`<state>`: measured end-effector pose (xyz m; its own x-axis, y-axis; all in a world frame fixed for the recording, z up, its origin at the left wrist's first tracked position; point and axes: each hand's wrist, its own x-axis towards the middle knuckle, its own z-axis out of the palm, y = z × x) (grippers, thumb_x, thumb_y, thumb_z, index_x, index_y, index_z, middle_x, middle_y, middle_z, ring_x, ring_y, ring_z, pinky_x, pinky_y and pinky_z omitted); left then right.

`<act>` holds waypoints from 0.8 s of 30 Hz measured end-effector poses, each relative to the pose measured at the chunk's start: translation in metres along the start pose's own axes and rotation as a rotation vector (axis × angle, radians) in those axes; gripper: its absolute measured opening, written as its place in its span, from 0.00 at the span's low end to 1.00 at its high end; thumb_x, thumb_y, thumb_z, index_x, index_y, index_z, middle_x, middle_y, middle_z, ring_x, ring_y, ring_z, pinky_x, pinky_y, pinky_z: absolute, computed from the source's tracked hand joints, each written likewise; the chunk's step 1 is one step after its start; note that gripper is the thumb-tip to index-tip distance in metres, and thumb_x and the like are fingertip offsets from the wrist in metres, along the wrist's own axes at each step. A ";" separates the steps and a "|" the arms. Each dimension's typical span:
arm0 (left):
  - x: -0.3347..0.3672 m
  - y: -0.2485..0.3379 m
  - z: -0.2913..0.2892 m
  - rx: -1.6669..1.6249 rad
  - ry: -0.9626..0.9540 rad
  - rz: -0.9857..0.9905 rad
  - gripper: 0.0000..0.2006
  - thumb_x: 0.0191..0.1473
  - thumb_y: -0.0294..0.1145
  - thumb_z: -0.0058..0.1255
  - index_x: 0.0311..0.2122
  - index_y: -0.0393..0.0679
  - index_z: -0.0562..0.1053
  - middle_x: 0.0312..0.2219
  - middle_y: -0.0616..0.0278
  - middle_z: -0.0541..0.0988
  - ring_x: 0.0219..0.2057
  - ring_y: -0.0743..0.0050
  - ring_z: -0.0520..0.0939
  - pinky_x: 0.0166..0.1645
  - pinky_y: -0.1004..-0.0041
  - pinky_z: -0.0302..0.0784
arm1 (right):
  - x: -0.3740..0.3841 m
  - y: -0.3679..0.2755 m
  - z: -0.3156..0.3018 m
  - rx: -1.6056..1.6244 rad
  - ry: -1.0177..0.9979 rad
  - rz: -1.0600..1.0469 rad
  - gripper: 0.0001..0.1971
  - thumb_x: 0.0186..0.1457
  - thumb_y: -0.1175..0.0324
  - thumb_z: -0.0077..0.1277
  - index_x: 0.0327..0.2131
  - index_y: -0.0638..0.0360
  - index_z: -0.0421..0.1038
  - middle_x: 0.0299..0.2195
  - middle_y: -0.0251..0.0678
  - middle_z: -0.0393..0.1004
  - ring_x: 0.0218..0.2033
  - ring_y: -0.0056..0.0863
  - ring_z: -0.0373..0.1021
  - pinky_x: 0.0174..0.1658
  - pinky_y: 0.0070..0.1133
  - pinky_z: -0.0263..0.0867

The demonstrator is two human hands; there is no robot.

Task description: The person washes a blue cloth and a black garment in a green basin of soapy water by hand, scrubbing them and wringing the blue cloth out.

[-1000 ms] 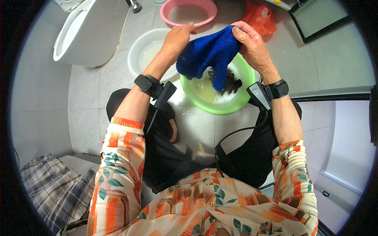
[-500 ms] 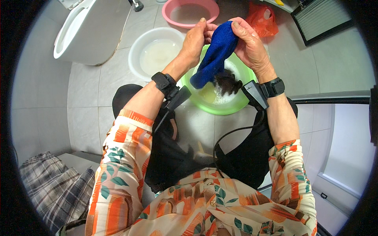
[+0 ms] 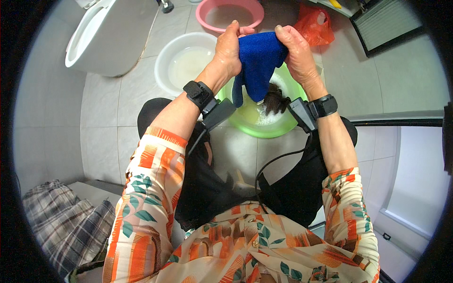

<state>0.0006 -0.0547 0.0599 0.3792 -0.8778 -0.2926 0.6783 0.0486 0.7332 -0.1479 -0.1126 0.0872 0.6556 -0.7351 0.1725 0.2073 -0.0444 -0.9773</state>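
Note:
A deep-blue cloth (image 3: 260, 59) hangs spread between my two hands, above a light-green basin (image 3: 269, 133). Its left end is pinched in my left hand (image 3: 229, 49), and the upper right corner sits between the thumb and fingers of my right hand (image 3: 299, 54). A narrow flap of the cloth drops lower on the left side. In the basin, a dark brown wad of fabric (image 3: 275, 100) lies among white suds and cloudy water. The cloth hides the basin's far left part.
Left of the green basin stands a white basin (image 3: 163, 70) with cloudy water. Beyond are a pink basin (image 3: 200, 19) and a red plastic bag (image 3: 317, 29). A white toilet-like fixture (image 3: 101, 52) stands far left; plaid fabric (image 3: 66, 226) lies near left.
The blue cloth has gone from a bunched, slanting length to a wider sheet stretched between my hands. My left hand has shifted slightly left, away from my right.

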 end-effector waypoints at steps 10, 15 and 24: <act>-0.007 -0.012 0.022 0.062 0.108 0.137 0.20 0.58 0.43 0.32 0.29 0.39 0.72 0.21 0.65 0.71 0.21 0.77 0.68 0.27 0.74 0.65 | -0.001 0.033 0.050 -0.707 0.374 -0.487 0.10 0.51 0.65 0.47 0.23 0.59 0.66 0.26 0.45 0.73 0.28 0.44 0.71 0.30 0.33 0.67; -0.012 -0.010 0.034 0.282 0.053 0.166 0.20 0.59 0.42 0.29 0.36 0.39 0.72 0.29 0.60 0.76 0.32 0.72 0.73 0.40 0.71 0.68 | 0.013 0.042 0.024 -0.756 0.451 -0.413 0.09 0.52 0.63 0.48 0.28 0.59 0.64 0.22 0.43 0.72 0.26 0.44 0.71 0.28 0.34 0.65; -0.004 -0.014 0.040 0.268 0.092 0.112 0.21 0.59 0.44 0.29 0.33 0.40 0.72 0.24 0.63 0.73 0.24 0.72 0.71 0.31 0.71 0.67 | 0.018 0.031 0.022 -0.932 0.447 -0.179 0.12 0.57 0.59 0.40 0.29 0.55 0.68 0.25 0.44 0.72 0.28 0.47 0.70 0.30 0.36 0.64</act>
<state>-0.0352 -0.0711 0.0749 0.5060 -0.8268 -0.2458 0.4436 0.0050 0.8962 -0.1143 -0.1124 0.0629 0.3032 -0.8410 0.4481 -0.4915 -0.5409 -0.6826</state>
